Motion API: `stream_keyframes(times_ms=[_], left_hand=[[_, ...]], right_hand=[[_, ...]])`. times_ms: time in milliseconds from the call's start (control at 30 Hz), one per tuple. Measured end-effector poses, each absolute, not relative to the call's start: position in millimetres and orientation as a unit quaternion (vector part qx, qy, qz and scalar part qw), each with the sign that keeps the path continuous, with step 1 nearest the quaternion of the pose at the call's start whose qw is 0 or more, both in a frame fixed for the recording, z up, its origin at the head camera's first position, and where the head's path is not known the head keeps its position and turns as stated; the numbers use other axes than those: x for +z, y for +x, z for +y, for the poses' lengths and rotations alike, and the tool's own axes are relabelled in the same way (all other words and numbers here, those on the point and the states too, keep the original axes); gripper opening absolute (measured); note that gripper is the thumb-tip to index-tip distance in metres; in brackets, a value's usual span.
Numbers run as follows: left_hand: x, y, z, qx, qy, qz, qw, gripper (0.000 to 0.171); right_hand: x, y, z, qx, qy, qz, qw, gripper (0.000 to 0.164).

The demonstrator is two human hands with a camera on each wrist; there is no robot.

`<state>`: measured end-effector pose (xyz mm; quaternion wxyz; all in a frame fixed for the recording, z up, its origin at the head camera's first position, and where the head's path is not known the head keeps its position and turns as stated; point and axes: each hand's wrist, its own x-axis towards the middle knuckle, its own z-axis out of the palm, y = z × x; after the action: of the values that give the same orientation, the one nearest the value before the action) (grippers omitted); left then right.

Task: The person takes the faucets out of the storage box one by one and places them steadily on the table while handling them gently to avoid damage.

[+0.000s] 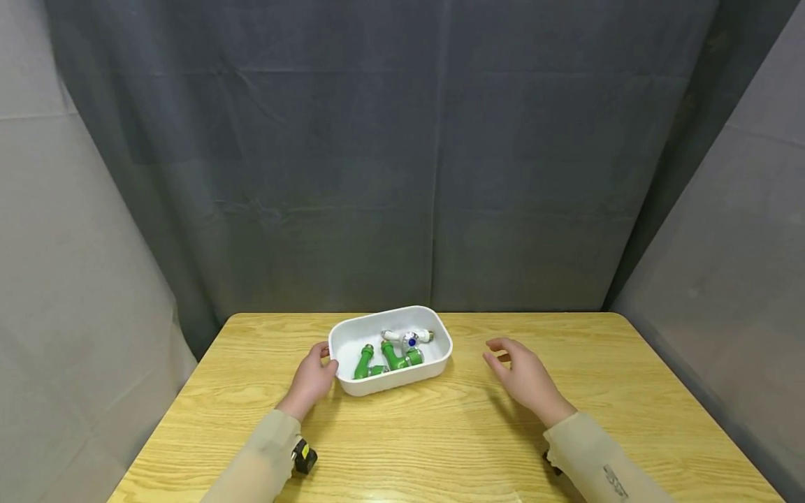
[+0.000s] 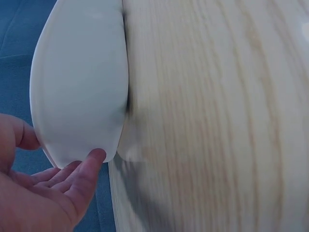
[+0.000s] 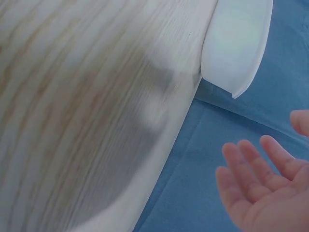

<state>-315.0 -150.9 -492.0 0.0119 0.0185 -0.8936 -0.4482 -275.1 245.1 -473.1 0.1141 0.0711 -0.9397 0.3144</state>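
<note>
A white plastic tub with rounded corners sits on the table at a slight slant. At its left end is my left hand, holding it with the thumb at the rim and the fingers against the end wall; the left wrist view shows this hand at the tub's white side. Inside lie an angled green pipe fitting, a branched green pipe fitting and a white piece with metal ends and a blue-centred knob. Right of the tub, my right hand hovers with relaxed fingers, holding nothing.
The wood-grain table ends at a straight back edge just behind the tub. A dark grey curtain hangs beyond it, and pale cloth panels stand on both sides.
</note>
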Motion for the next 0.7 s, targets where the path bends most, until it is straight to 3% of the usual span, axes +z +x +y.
stream_keyframes(times_ms=[700], left_hand=[[-490.2, -314.1, -143.1, -0.475, 0.009, -0.880, 0.004, 0.051]], right_hand=[[-471.3, -282.0, 236.9, 0.372, 0.049, -0.924, 0.073, 0.045]])
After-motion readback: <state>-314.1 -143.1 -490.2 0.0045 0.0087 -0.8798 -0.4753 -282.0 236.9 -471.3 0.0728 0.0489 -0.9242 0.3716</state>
